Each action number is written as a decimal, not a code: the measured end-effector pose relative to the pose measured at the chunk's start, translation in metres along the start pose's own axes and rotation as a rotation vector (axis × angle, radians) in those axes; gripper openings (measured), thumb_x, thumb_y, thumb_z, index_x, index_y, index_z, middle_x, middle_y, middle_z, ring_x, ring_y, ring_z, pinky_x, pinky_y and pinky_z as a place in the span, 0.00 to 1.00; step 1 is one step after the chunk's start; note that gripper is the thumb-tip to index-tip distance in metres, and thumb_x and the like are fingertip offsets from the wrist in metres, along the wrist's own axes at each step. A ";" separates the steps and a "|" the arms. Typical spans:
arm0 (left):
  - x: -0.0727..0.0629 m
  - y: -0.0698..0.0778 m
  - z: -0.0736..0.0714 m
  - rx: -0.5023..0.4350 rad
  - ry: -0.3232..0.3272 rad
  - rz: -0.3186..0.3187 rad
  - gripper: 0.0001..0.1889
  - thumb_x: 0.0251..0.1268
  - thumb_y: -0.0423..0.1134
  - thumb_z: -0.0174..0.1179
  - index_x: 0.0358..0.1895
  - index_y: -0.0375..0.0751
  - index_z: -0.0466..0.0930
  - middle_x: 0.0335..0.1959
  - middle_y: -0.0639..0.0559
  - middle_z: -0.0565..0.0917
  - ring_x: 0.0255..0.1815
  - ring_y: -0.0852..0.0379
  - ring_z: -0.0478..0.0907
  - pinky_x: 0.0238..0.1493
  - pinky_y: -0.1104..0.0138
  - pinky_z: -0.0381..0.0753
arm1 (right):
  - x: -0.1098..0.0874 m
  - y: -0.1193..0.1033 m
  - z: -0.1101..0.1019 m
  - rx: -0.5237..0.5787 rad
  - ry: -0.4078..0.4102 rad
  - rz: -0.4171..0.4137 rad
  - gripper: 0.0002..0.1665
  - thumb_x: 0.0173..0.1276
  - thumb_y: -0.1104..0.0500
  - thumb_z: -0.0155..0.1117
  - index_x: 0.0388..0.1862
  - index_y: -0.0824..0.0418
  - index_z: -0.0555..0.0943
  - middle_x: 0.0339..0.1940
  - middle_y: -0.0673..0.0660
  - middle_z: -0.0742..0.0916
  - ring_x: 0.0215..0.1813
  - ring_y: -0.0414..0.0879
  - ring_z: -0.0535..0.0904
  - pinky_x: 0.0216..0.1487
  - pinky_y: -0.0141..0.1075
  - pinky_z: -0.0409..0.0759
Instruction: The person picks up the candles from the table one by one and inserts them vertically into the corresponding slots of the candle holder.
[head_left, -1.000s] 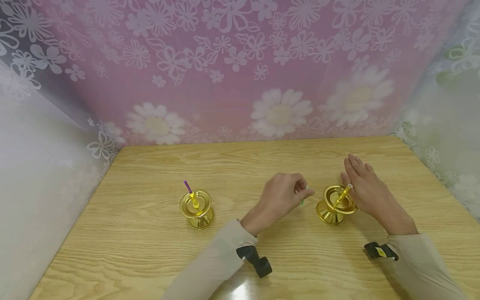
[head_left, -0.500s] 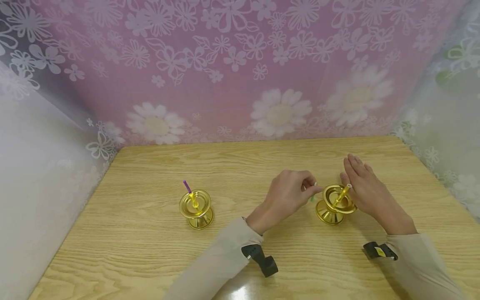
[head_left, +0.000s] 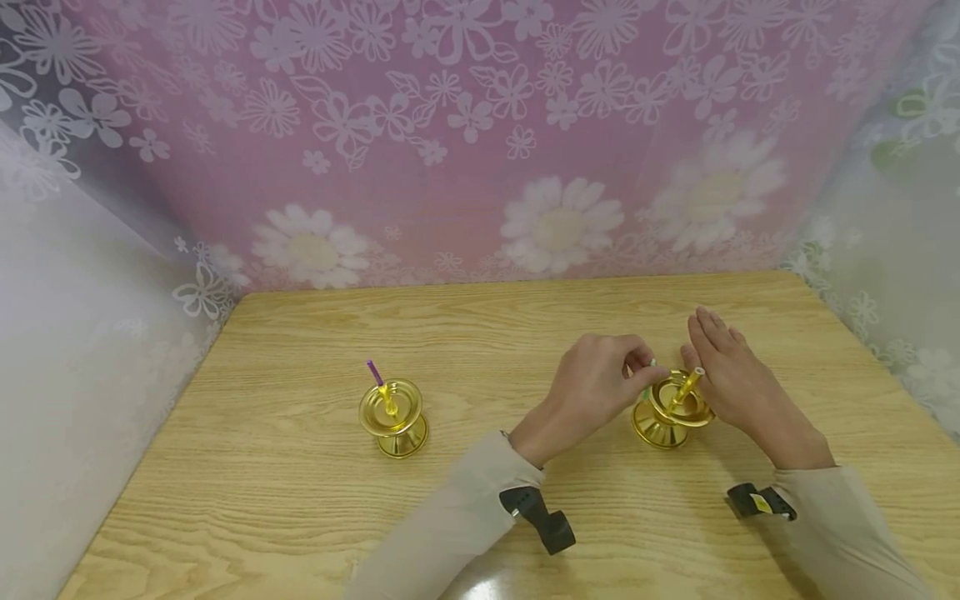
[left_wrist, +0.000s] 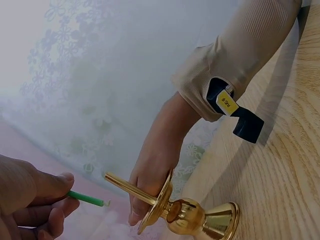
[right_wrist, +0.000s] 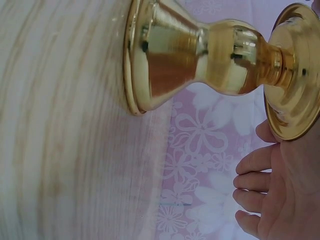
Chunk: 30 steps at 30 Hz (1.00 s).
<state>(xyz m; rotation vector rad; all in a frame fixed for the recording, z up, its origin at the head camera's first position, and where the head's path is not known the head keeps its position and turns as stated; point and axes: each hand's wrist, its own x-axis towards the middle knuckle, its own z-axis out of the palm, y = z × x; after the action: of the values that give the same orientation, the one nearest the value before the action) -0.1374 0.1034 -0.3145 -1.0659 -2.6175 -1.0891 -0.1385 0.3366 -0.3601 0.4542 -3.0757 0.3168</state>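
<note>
In the left wrist view my left hand (left_wrist: 32, 200) pinches a thin green candle (left_wrist: 86, 198) between thumb and fingers, its wick end toward a gold candlestick's tube (left_wrist: 127, 187). A gap shows between wick and tube there. The gold candlestick (head_left: 658, 429) stands upright on the table at the right in the head view. At the right side of its dish is my right hand (head_left: 738, 383), fingers straight and together. The right wrist view has those fingers (right_wrist: 255, 181) next to the dish rim (right_wrist: 290, 131); whether they touch it I cannot tell.
A second gold candlestick (head_left: 402, 440) stands to the left on the wooden table (head_left: 247, 500), a purple candle (head_left: 375, 372) in its yellow tube. Flowered pink cloth (head_left: 450, 192) hangs behind the table, with pale cloth at both sides.
My left hand has moved right with the green candle, from beside the right candlestick to over the left edge of its dish. My right hand has stayed in place.
</note>
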 end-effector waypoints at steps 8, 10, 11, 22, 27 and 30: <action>0.007 0.006 0.003 -0.029 0.040 0.021 0.09 0.65 0.47 0.63 0.36 0.45 0.86 0.27 0.62 0.84 0.22 0.76 0.70 0.26 0.86 0.68 | -0.001 0.001 0.000 0.010 -0.013 0.006 0.33 0.81 0.60 0.35 0.73 0.81 0.43 0.74 0.79 0.47 0.75 0.71 0.40 0.72 0.60 0.37; 0.009 0.007 0.004 -0.037 0.048 0.029 0.10 0.65 0.47 0.63 0.36 0.46 0.86 0.26 0.62 0.83 0.22 0.76 0.69 0.25 0.86 0.68 | -0.001 0.001 0.000 0.007 -0.022 0.002 0.34 0.78 0.63 0.40 0.72 0.81 0.42 0.74 0.80 0.47 0.75 0.71 0.40 0.72 0.60 0.37; 0.011 0.008 0.004 -0.041 0.054 0.030 0.10 0.65 0.47 0.63 0.36 0.46 0.86 0.26 0.63 0.83 0.22 0.76 0.69 0.24 0.85 0.68 | -0.001 0.001 0.000 0.006 -0.026 0.000 0.35 0.76 0.66 0.42 0.72 0.82 0.42 0.74 0.80 0.46 0.75 0.72 0.40 0.72 0.61 0.37; 0.023 0.019 0.008 -0.064 0.091 0.040 0.09 0.65 0.47 0.63 0.37 0.46 0.87 0.28 0.62 0.85 0.24 0.77 0.70 0.27 0.87 0.68 | 0.000 0.002 -0.001 -0.031 -0.046 -0.008 0.38 0.67 0.72 0.45 0.72 0.83 0.44 0.73 0.81 0.47 0.73 0.75 0.41 0.71 0.63 0.39; 0.027 0.024 0.011 -0.065 0.116 0.048 0.09 0.65 0.47 0.63 0.36 0.47 0.87 0.28 0.63 0.85 0.24 0.79 0.69 0.27 0.87 0.67 | 0.000 0.002 0.000 -0.037 -0.045 -0.007 0.38 0.65 0.73 0.47 0.72 0.82 0.48 0.72 0.82 0.47 0.72 0.77 0.43 0.69 0.65 0.41; 0.028 0.026 0.012 -0.067 0.135 0.059 0.09 0.66 0.47 0.62 0.35 0.47 0.87 0.26 0.63 0.84 0.22 0.79 0.67 0.25 0.87 0.67 | 0.000 0.003 0.000 -0.037 -0.044 -0.004 0.39 0.64 0.74 0.50 0.71 0.83 0.48 0.72 0.83 0.47 0.71 0.78 0.43 0.68 0.67 0.42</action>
<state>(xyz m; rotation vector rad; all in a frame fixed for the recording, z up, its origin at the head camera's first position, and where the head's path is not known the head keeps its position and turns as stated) -0.1399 0.1403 -0.2986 -1.0371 -2.4463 -1.1991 -0.1395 0.3398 -0.3610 0.4714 -3.1167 0.2526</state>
